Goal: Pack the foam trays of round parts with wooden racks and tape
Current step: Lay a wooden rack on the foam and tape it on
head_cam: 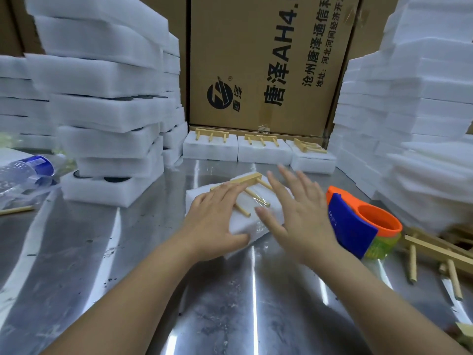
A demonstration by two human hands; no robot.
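Left hand [217,217] and right hand [300,219] spread flat over the likely light, crushable foam tray [242,225]; grip its 3-and-9-o'clock sides gently.

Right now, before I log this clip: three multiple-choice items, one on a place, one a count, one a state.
1. Where is the tape dispenser? A on a shelf; B right of the right hand; C in a drawer.
2. How many rack-topped packs line the cardboard box? A one; B five; C three.
3. The left hand? A rests on the wooden rack; B grips scissors; C lifts a cup.
B, it lies beyond the right hand; C, three in a row; A, fingers lie across the rack.
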